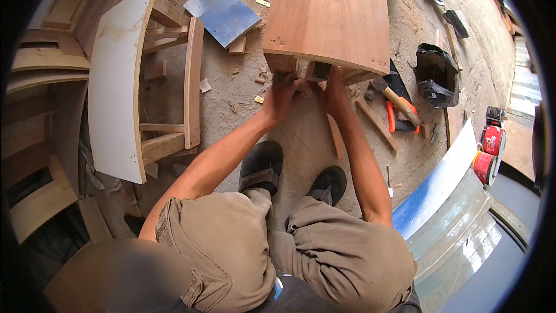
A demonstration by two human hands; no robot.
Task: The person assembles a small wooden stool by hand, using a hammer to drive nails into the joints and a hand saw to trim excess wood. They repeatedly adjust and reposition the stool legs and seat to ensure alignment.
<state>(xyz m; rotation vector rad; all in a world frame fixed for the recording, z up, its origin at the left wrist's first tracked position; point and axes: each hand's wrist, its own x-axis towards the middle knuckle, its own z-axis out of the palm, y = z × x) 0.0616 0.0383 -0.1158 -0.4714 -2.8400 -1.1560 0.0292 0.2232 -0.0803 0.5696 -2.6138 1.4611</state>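
Note:
A wooden box-like cabinet [330,11] with a reddish-brown plywood top stands in front of me, its open end turned my way. Both my hands are at that end, just under the top's near edge. My left hand [282,98] is closed, its fingertips bunched near the left part of the frame. Beside it, my right hand [335,94] is closed too, with the thumb up by a dark opening and the fingers pointing toward the left hand. What the fingers grip is too small and shaded to make out.
A hammer [399,104] and an orange-handled saw [392,119] lie right of the cabinet, near a black plastic bag [435,75]. To the left stands a white-topped wooden frame [119,81], with a blue board [222,13] beyond. Red cans [485,165] and glass sheets [457,232] are at right.

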